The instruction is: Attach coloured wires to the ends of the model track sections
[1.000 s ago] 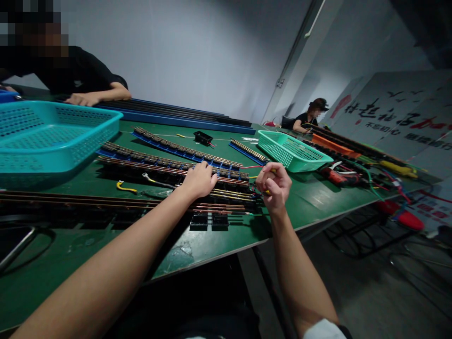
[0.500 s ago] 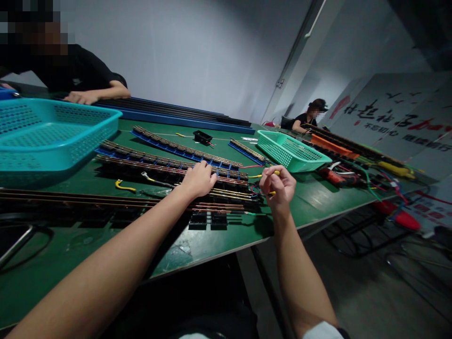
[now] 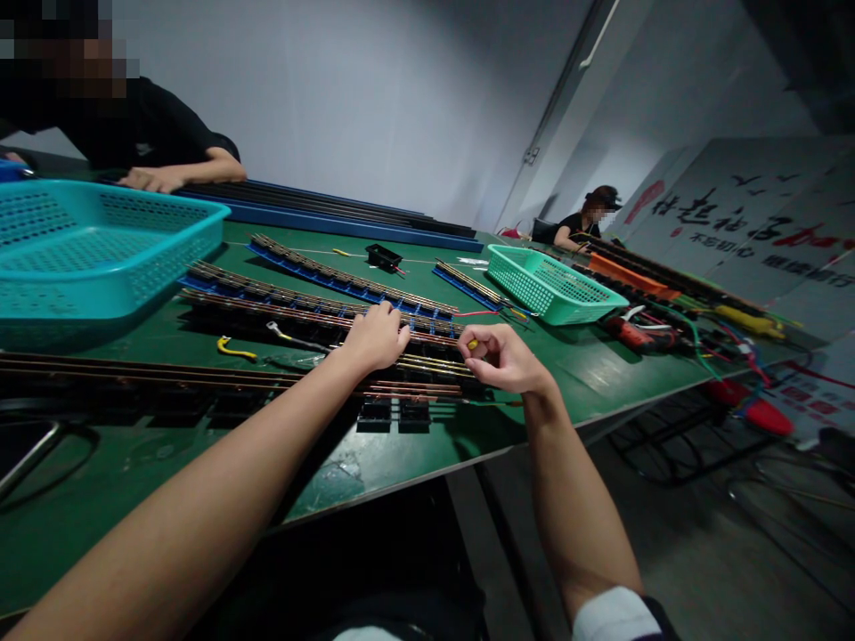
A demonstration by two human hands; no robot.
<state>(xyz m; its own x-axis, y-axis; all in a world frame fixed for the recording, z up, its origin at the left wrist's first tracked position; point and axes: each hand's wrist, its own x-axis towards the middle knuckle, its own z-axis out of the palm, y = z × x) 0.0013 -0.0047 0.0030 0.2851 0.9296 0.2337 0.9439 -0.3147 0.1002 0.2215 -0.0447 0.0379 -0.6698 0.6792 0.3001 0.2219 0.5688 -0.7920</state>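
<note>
My left hand (image 3: 375,339) rests with curled fingers on a long copper rail strip (image 3: 200,378) lying across the green table (image 3: 588,374). Just to its right, my right hand (image 3: 502,358) pinches the end of a short yellow wire (image 3: 472,343) over the strip's right end. Black clips (image 3: 397,416) hang under the strip near both hands. More rail strips on blue holders (image 3: 300,303) lie behind my hands.
A blue basket (image 3: 93,254) stands at the far left and a green basket (image 3: 548,285) at the back right. A loose yellow wire (image 3: 233,350) lies left of my hand. Seated persons work at the far left and at the back right. Red tools and cables (image 3: 641,331) lie right.
My right hand has moved left and down with the yellow wire, from near the green basket to the strip's end beside my left hand. My left hand has stayed put.
</note>
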